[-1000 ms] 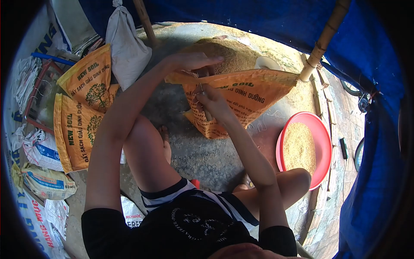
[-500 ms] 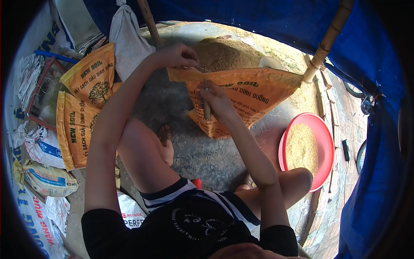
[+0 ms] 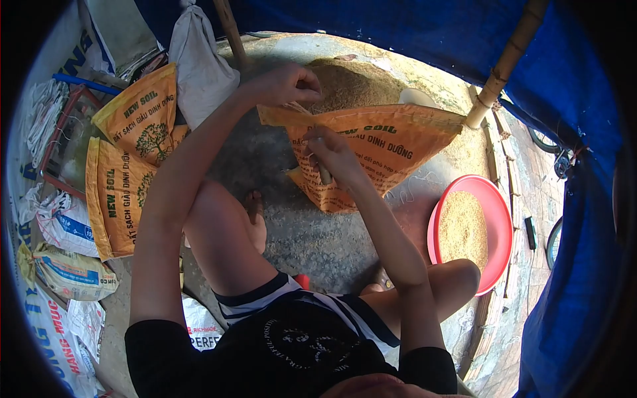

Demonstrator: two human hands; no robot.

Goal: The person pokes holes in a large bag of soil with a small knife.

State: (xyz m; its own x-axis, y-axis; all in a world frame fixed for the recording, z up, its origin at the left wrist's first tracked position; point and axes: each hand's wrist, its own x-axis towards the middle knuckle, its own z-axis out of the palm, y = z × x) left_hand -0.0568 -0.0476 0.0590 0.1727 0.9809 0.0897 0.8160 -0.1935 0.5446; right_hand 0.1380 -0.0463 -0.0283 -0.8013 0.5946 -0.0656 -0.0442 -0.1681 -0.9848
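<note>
In front of me an orange NEW SOIL sack (image 3: 378, 142) stands slanted, its top edge near both hands. My right hand (image 3: 332, 156) is closed around a wooden-handled awl (image 3: 324, 175), whose handle end shows below the fingers. The awl's tip is hard to make out against the sack. Above the sack's left top corner, my left hand (image 3: 296, 85) is raised with its fingers pinched together. Pale thin thread (image 3: 297, 107) shows just beneath it, between hand and sack edge; the pinched fingertips themselves are partly hidden.
A pink basin (image 3: 505, 232) of grain stands at right. Behind the sack lies a grain heap (image 3: 355, 79). More orange sacks (image 3: 123, 192), a white sack (image 3: 196, 60) and a red crate (image 3: 63, 136) are at left. A bamboo pole (image 3: 507, 66) and blue tarp (image 3: 564, 73) border the right.
My left hand has moved right and slightly up from the sack's edge. My right hand has tilted the awl; its metal shaft no longer shows clearly above the fingers.
</note>
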